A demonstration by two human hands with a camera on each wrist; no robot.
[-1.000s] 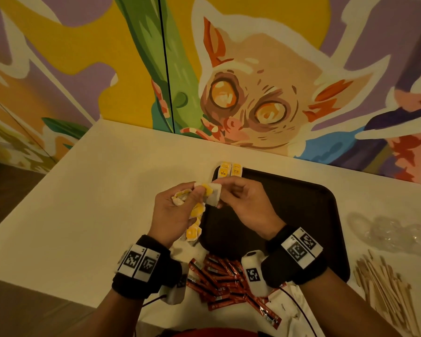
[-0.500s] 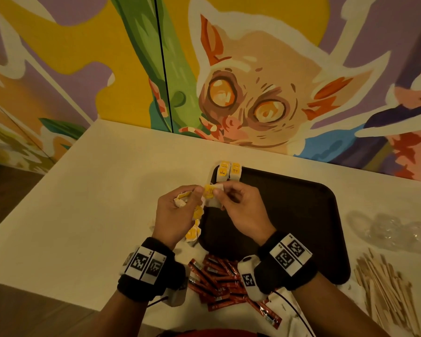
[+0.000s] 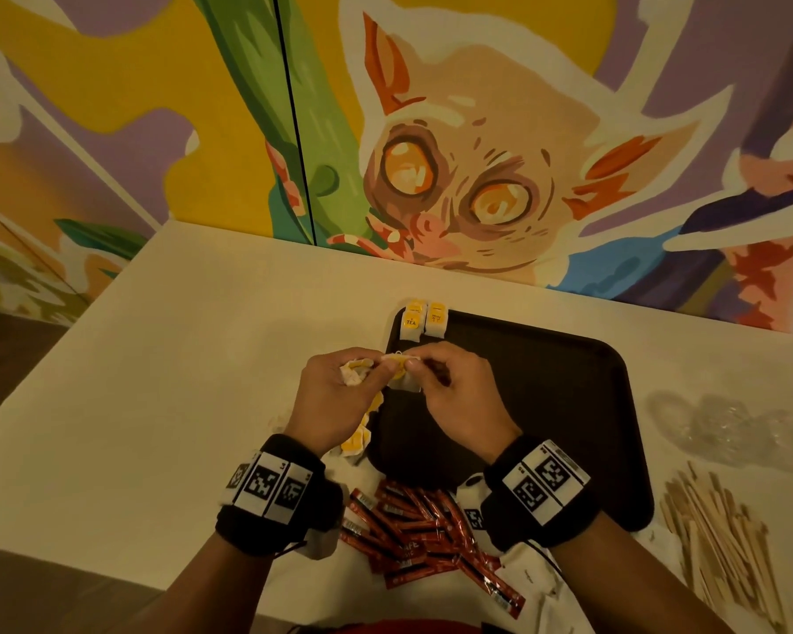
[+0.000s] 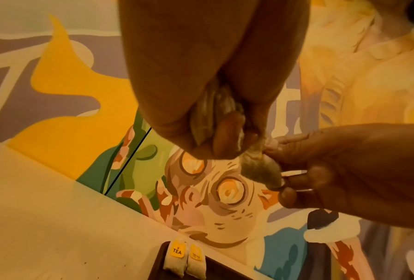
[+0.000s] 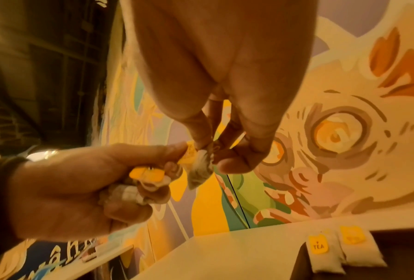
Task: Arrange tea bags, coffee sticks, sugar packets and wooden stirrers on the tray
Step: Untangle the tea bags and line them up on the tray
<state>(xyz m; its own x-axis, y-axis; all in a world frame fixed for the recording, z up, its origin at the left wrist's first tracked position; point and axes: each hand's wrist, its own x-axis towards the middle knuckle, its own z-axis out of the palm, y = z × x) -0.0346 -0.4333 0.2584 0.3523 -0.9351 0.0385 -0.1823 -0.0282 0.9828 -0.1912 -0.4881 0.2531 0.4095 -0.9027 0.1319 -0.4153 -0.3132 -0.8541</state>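
Since the earlier frames, both hands sit slightly higher in the head view and closer together over the tray's left edge; the two laid tea bags (image 3: 424,321) have not moved.

Item in hand: one tea bag (image 3: 404,382), mid-frame, above the tray (image 3: 545,404). We judge it very light, soft, easily torn; best taken by its yellow tag or top seam, never the thread.

Left hand (image 3: 339,400): curled round a bunch of further tea bags (image 3: 355,372), thumb and forefinger also pinching the single bag.
Right hand (image 3: 454,404): fingertips pinching that same bag's top.

Room: most of the tray lies bare, lower right of the laid pair. Coffee sticks (image 3: 426,528) crowd the bench's near edge, wooden stirrers (image 3: 724,546) lower right; we mind the tray's raised rim.
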